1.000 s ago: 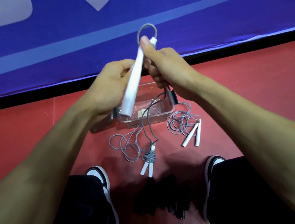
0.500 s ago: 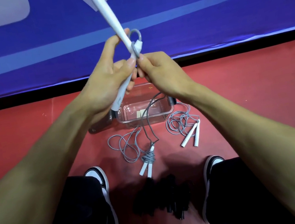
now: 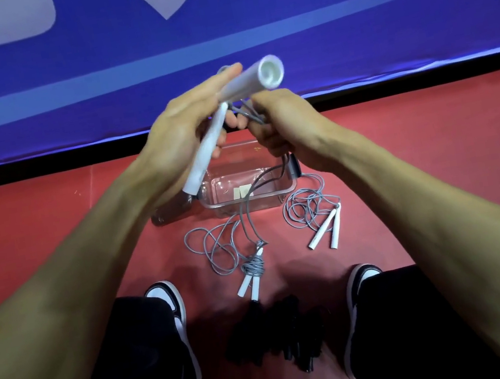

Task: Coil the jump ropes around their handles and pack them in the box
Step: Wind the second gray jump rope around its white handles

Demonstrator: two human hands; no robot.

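Upper handle (image 3: pixel 251 81) now swung level, both handles in left hand (image 3: pixel 195 132), right hand (image 3: pixel 280 123) pinching rope (image 3: pixel 250 112) above box (image 3: pixel 288 187).

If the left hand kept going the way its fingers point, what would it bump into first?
The left hand points its straight fingers up and away, along the white handle. Nothing shows beyond them before the blue banner, so probably that, though depth is hard to judge.

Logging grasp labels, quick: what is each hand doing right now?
Left hand: holds two white jump-rope handles.
Right hand: grips the grey rope.
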